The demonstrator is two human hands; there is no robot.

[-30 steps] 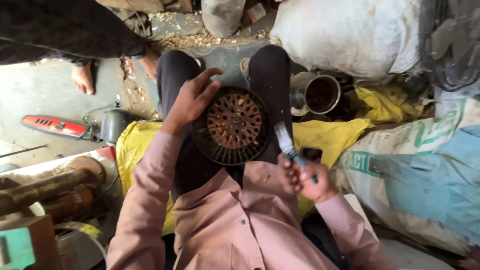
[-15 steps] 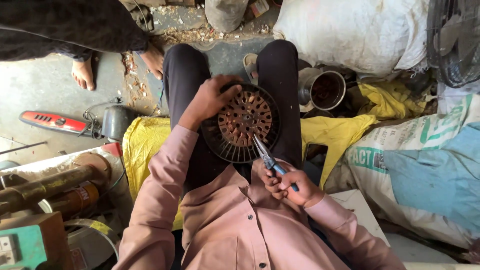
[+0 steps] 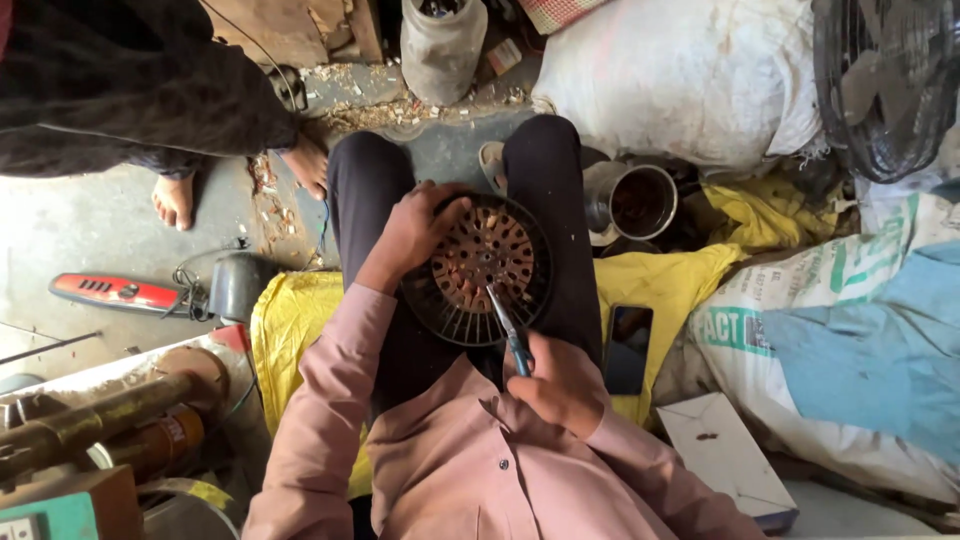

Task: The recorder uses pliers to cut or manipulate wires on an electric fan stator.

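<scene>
Motor disc, round, black rim, coppery slotted core: frame centre, resting on lap between knees. Left hand curled over upper-left rim, fingers closed on edge. Right hand fisted around blue-handled pliers, tip touching core lower right.

Handling judgement: keep rim steadied, work tip slot by slot, light leverage, avoid slipping toward left fingers.

Count: disc 1; pliers 1; phone 1; metal pot 1; bystander's bare feet 2.

Round black motor tilted on lap, pliers touching
</scene>
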